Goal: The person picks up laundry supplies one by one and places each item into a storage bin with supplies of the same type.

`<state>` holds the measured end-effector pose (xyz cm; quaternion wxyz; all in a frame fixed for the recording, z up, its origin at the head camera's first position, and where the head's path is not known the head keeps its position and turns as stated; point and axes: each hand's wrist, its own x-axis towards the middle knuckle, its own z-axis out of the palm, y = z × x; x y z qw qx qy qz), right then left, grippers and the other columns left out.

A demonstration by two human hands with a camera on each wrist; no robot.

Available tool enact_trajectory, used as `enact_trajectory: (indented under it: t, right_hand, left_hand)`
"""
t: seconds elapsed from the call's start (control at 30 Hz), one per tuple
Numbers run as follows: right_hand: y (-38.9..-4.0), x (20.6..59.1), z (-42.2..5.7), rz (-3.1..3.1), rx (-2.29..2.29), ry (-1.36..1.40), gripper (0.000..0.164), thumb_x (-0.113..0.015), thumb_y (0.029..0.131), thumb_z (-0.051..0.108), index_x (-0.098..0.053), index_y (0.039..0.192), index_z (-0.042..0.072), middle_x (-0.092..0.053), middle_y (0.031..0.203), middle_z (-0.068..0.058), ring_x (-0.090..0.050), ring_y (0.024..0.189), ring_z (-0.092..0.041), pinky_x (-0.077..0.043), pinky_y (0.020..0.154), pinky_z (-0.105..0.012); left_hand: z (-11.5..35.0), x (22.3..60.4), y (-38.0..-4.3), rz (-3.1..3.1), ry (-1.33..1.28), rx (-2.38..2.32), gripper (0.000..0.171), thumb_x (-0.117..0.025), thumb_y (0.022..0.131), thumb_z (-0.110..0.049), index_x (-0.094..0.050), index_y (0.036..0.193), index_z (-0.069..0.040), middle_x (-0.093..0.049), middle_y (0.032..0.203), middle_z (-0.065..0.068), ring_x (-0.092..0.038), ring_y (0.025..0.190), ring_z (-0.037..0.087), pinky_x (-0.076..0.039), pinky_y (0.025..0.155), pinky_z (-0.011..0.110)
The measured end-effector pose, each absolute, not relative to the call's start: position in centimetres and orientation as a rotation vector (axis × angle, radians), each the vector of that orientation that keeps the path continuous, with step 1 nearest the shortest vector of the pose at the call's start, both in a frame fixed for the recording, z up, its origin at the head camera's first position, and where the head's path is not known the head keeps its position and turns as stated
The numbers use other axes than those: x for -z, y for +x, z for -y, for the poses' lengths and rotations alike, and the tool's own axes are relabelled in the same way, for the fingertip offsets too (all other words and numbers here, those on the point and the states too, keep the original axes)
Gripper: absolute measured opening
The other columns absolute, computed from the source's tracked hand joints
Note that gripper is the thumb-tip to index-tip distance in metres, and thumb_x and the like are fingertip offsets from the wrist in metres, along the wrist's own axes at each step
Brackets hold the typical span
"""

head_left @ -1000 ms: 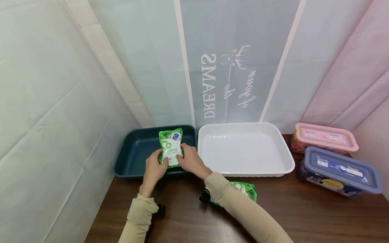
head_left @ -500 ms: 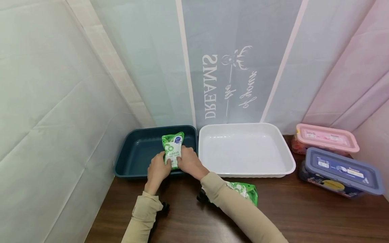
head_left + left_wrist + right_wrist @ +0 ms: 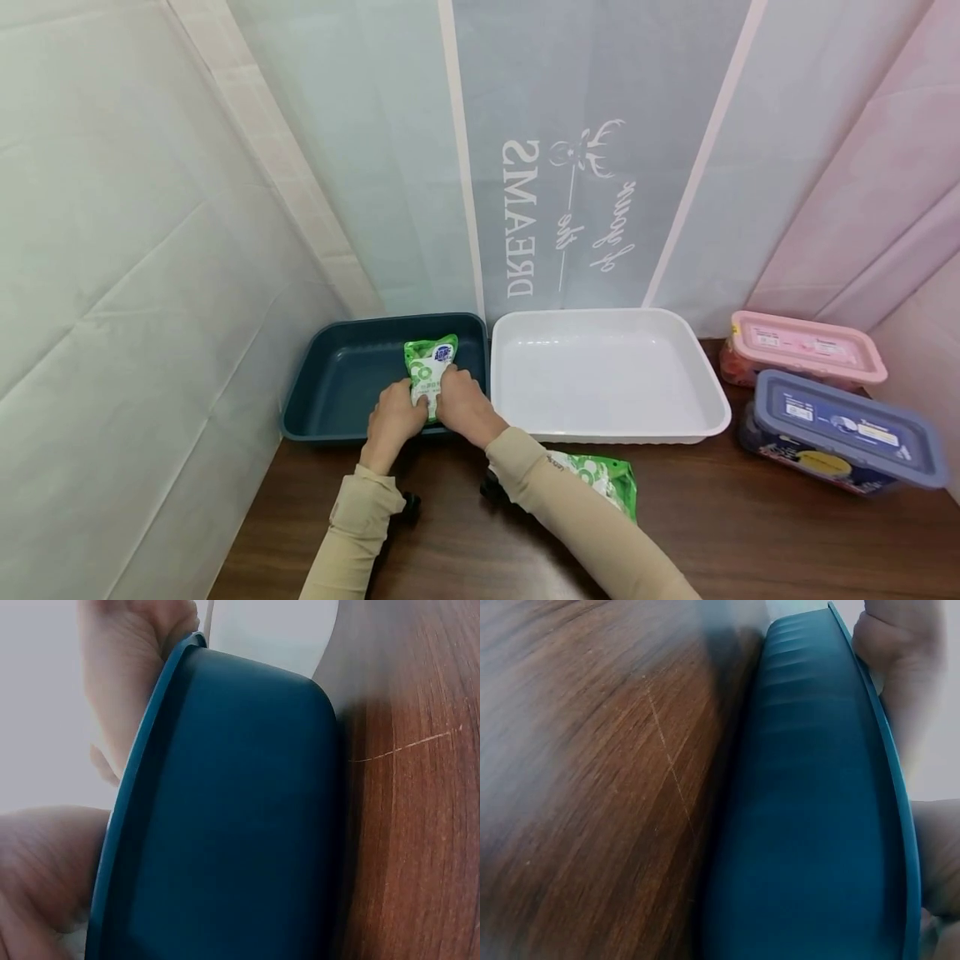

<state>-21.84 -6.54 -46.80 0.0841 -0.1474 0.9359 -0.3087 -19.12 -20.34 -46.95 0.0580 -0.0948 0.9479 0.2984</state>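
A green and white packet [image 3: 427,375] with a blue logo is gripped by both hands at its near end, inside the right part of the dark teal tray [image 3: 330,375]. My left hand [image 3: 395,419] holds its left edge, thumb on the front face. On the other edge, my right hand [image 3: 465,406] has its thumb close to the left one. Both wrist views look at the tray's outer wall [image 3: 232,802], with the hands reaching over the rim; the packet is mostly hidden there. A second green and white packet [image 3: 611,482] lies on the table, partly covered by the right sleeve.
A white tray [image 3: 600,379] stands right beside the teal one. Farther right are a pink-lidded box [image 3: 806,346] and a blue-lidded box [image 3: 847,429]. All stand on a dark wooden table [image 3: 712,533], with fabric walls behind and to the left.
Both hands have lowered the packet deeper into the teal tray and slightly rightward, toward its near right side. The trays and boxes keep their places.
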Motion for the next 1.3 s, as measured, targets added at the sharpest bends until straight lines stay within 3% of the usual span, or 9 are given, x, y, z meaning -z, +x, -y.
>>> enact_trajectory:
  t: [0.17, 0.43, 0.57, 0.7, 0.77, 0.9, 1.07, 1.3]
  right_hand:
    - [-21.9, 46.9, 6.8, -2.786, 0.846, -0.429, 0.049, -0.068, 0.103, 0.010, -0.051, 0.140, -0.016, -0.065, 0.102, -0.023, -0.067, 0.071, -0.027, -0.056, 0.056, -0.034]
    - [-21.9, 46.8, 6.8, -2.811, 0.746, -0.461, 0.057, -0.069, 0.102, 0.012, -0.048, 0.144, -0.019, -0.059, 0.128, -0.032, -0.070, 0.090, -0.036, -0.063, 0.074, -0.042]
    - [-21.9, 46.6, 6.7, -2.796, 0.725, -0.477, 0.046, -0.070, 0.100, 0.011, -0.057, 0.134, -0.016, -0.064, 0.114, -0.027, -0.069, 0.081, -0.031, -0.061, 0.066, -0.038]
    - [-21.6, 46.2, 6.5, -2.769, 0.746, -0.483, 0.028, -0.073, 0.097, 0.008, -0.065, 0.117, -0.010, -0.062, 0.091, -0.016, -0.062, 0.064, -0.021, -0.053, 0.053, -0.032]
    - [-21.5, 45.9, 6.4, -2.776, 0.737, -0.495, 0.026, -0.073, 0.097, 0.009, -0.066, 0.115, -0.009, -0.062, 0.088, -0.015, -0.060, 0.061, -0.019, -0.052, 0.051, -0.030]
    - [-21.2, 45.2, 6.3, -2.815, 0.676, -0.502, 0.042, -0.072, 0.099, 0.014, -0.061, 0.128, -0.015, -0.066, 0.099, -0.021, -0.065, 0.066, -0.023, -0.056, 0.055, -0.033]
    - [-20.9, 44.0, 5.9, -2.845, 0.668, -0.483, 0.064, -0.071, 0.102, 0.021, -0.047, 0.146, -0.018, -0.065, 0.118, -0.029, -0.072, 0.084, -0.034, -0.064, 0.070, -0.042]
    - [-19.7, 42.9, 4.4, -2.890, 0.690, -0.592, 0.070, -0.071, 0.103, 0.030, -0.045, 0.155, -0.009, -0.061, 0.143, -0.026, -0.073, 0.103, -0.035, -0.064, 0.080, -0.048]
  left_hand:
    - [20.2, 47.0, -19.1, -2.839, -0.312, -0.893, 0.048, -0.061, 0.108, -0.027, -0.059, 0.145, 0.004, -0.069, 0.115, 0.020, -0.064, 0.079, 0.029, -0.049, 0.064, 0.044]
    - [20.1, 47.1, -18.8, -2.879, -0.273, -0.845, 0.048, -0.060, 0.109, -0.025, -0.058, 0.145, 0.005, -0.068, 0.127, 0.026, -0.068, 0.086, 0.034, -0.053, 0.065, 0.047]
    - [20.0, 47.1, -18.7, -2.886, -0.270, -0.839, 0.049, -0.059, 0.109, -0.024, -0.056, 0.148, 0.005, -0.065, 0.136, 0.028, -0.070, 0.096, 0.039, -0.057, 0.070, 0.050]
    - [19.9, 47.1, -18.8, -2.885, -0.278, -0.859, 0.045, -0.059, 0.109, -0.024, -0.060, 0.143, 0.004, -0.069, 0.126, 0.025, -0.068, 0.087, 0.034, -0.054, 0.065, 0.046]
    - [19.9, 47.0, -18.9, -2.886, -0.278, -0.869, 0.043, -0.060, 0.109, -0.024, -0.061, 0.141, 0.003, -0.070, 0.120, 0.023, -0.066, 0.083, 0.031, -0.052, 0.063, 0.044]
    - [20.1, 46.8, -19.0, -2.905, -0.282, -0.873, 0.042, -0.060, 0.108, -0.024, -0.062, 0.140, 0.003, -0.070, 0.115, 0.021, -0.066, 0.082, 0.030, -0.052, 0.064, 0.043]
    - [20.6, 46.6, -18.8, -2.941, -0.265, -0.871, 0.040, -0.061, 0.108, -0.023, -0.062, 0.138, 0.003, -0.069, 0.113, 0.021, -0.066, 0.084, 0.032, -0.051, 0.064, 0.044]
    - [20.7, 46.2, -18.2, -3.000, -0.224, -0.888, 0.050, -0.063, 0.107, -0.022, -0.056, 0.149, 0.004, -0.063, 0.138, 0.026, -0.066, 0.114, 0.042, -0.058, 0.084, 0.058]
